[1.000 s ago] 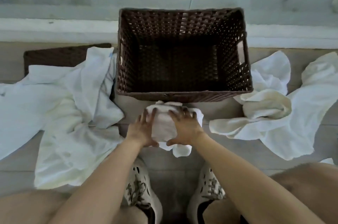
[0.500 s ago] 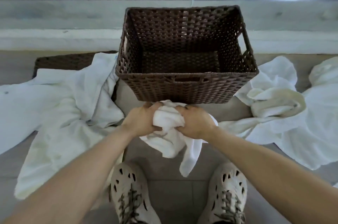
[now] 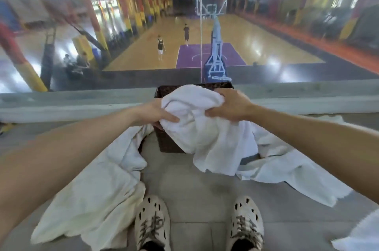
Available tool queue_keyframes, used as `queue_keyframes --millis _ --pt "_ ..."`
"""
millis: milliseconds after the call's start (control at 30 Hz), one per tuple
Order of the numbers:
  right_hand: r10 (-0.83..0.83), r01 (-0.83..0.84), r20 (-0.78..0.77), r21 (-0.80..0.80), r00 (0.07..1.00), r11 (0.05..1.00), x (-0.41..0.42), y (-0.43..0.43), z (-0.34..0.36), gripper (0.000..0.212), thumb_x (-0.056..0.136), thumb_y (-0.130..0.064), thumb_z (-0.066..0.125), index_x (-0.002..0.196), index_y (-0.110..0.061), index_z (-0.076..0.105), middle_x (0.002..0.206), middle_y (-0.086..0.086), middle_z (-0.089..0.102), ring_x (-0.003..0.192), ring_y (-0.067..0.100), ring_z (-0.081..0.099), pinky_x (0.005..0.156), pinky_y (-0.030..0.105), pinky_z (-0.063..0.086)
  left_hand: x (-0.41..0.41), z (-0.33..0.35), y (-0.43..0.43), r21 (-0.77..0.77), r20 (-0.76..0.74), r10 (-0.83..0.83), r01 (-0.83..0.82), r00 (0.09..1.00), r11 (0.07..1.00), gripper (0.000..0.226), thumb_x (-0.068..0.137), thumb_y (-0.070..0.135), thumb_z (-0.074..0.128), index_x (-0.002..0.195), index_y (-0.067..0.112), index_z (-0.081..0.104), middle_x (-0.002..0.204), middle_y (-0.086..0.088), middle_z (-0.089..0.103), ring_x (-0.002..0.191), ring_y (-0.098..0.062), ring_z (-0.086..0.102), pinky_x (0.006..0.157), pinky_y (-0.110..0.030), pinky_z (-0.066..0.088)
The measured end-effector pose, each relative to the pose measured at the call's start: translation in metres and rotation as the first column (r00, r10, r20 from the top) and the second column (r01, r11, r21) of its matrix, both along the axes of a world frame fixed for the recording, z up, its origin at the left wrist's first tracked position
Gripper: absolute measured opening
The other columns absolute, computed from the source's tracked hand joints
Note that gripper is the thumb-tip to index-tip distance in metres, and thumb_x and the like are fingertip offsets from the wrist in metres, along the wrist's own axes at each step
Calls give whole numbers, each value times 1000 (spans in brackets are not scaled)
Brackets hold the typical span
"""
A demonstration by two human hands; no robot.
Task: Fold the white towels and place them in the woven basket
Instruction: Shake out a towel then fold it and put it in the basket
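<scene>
Now both hands, left [image 3: 155,111] and right [image 3: 231,105], have fingers closed on a bunched towel [image 3: 196,119] above the basket [image 3: 168,144], so better lower it flat, tucking the hanging end.

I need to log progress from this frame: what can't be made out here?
- Woven basket, head view: interior and most of the rim hidden by the held white towel.
- Left hand, right hand: fingers partly buried in cloth.
- Whether the held towel is folded: bunched, unclear.
- Towel at the lower right corner: cut off by the frame edge.
</scene>
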State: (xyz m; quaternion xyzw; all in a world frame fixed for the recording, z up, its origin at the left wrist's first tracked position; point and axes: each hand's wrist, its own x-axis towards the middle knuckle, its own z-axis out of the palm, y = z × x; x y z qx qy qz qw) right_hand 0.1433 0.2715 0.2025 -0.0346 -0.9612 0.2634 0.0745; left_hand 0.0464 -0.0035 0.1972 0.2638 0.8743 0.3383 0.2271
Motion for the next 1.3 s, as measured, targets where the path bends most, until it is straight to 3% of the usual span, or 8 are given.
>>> queue_keyframes --millis 100,233,333,500,767,867,1100,1300 --pt "-25 23 -27 -83 999 996 15 5 47 77 74 -62 88 129 -26 48 117 -4 64 105 21 64 86 42 56 25 58 8 172 -191 135 -102 972 980 12 94 31 79 106 32 75 91 16 77 79 -3 72 61 -15 53" --pt "58 -62 -43 -104 997 993 21 15 67 55 91 -57 75 134 -31 53 127 -12 65 118 18 64 100 44 54 34 89 14 492 -216 288 -151 933 858 29 95 23 75 111 47 73 100 19 80 96 -2 75 80 -26 60" --pt "35 -34 13 -6 999 999 18 18 66 9 101 -44 66 106 -37 66 102 -14 67 105 18 64 89 35 48 26 71 12 435 -361 341 -167 868 885 29 92 30 75 117 44 74 102 20 78 98 -2 72 83 -29 56" --pt "-167 201 -158 229 973 952 4 8 67 36 92 -27 68 123 -14 59 118 7 68 101 30 65 80 39 53 27 49 15 257 -440 394 -307 807 916 42 70 58 89 82 18 82 73 7 78 73 -7 73 65 -37 57" --pt "21 -26 -40 -130 999 991 61 -67 -12 77 84 -63 77 147 -29 46 129 -11 58 112 14 59 86 29 50 60 25 31 1 -189 309 -315 932 949 56 62 45 97 78 7 60 75 -6 52 68 -25 52 61 -35 35" --pt "-85 84 -86 -20 993 996 52 -52 -20 10 95 -40 73 101 -33 69 92 -13 71 90 17 68 63 24 43 70 26 17 37 -128 154 -151 980 988 51 75 29 95 115 17 64 109 -5 69 98 -26 68 75 -35 51" --pt "-155 145 -179 -63 972 987 42 -43 3 16 108 -31 49 96 -27 60 95 -5 62 86 21 58 72 39 47 46 26 -13 43 -506 186 -190 842 981 12 102 32 72 107 22 69 98 1 74 92 -22 70 78 -46 58" --pt "-117 67 -203 -240 972 968 53 -58 16 23 101 -51 54 106 -29 49 96 -5 66 86 23 64 71 40 52 46 40 -13 233 -569 366 -282 736 931 51 93 55 47 79 15 74 77 -3 73 75 -25 68 73 -45 55"
